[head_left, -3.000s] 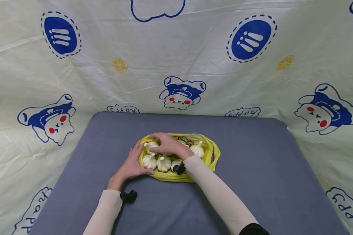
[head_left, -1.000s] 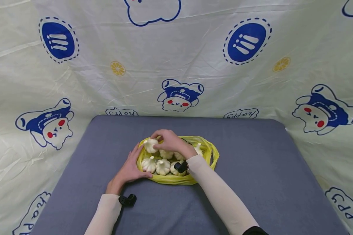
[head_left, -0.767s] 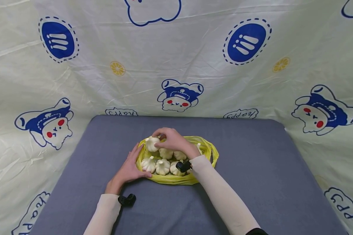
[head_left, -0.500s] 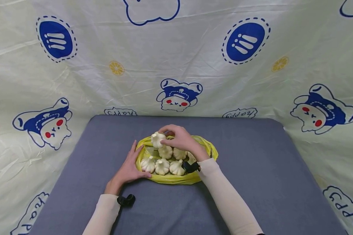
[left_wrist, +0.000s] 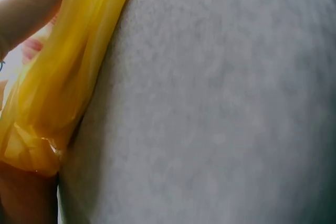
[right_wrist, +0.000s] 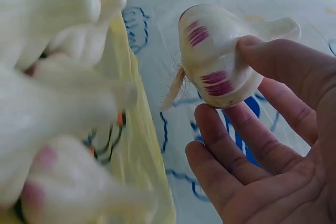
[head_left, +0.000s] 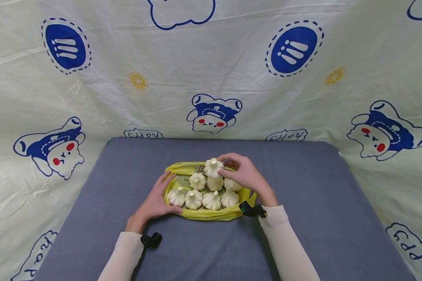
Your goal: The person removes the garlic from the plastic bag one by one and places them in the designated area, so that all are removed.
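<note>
Head view facing forward and down, wrist views close up, yellow bag (head_left: 211, 215) shared by all three

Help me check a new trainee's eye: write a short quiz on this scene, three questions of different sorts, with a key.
1. Multiple choice: in the right-wrist view, what colour are the streaks on the garlic bulb held in the right hand?
A) green
B) purple
C) orange

2. True or false: the left hand touches the yellow plastic bag.

3. Count: in the head view, how many bulbs form the bag's near row?

Key: 1. B; 2. true; 3. four.
</note>
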The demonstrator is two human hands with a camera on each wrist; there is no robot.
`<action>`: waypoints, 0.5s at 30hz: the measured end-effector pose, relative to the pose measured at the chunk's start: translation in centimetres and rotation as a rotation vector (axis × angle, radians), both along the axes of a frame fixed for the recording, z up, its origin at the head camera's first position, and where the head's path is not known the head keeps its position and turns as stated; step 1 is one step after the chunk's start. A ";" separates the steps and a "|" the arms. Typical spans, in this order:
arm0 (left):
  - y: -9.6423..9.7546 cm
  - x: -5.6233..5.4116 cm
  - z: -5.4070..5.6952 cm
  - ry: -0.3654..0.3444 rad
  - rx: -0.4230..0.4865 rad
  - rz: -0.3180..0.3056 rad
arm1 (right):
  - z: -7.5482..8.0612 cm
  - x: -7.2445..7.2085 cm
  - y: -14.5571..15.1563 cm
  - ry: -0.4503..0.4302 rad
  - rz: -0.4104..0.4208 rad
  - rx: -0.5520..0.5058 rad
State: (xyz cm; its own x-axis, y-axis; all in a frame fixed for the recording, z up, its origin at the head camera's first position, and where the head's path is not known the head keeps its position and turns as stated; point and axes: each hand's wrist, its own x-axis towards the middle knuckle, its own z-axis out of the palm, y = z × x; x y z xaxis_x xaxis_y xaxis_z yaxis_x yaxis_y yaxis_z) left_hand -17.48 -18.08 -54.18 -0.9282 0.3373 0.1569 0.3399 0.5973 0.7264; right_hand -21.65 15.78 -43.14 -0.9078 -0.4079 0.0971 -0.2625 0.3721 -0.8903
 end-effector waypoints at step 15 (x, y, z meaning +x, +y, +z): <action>0.0 0.1 0.2 -0.024 0.008 0.005 | -2.0 1.6 7.2 0.091 -0.234 -0.076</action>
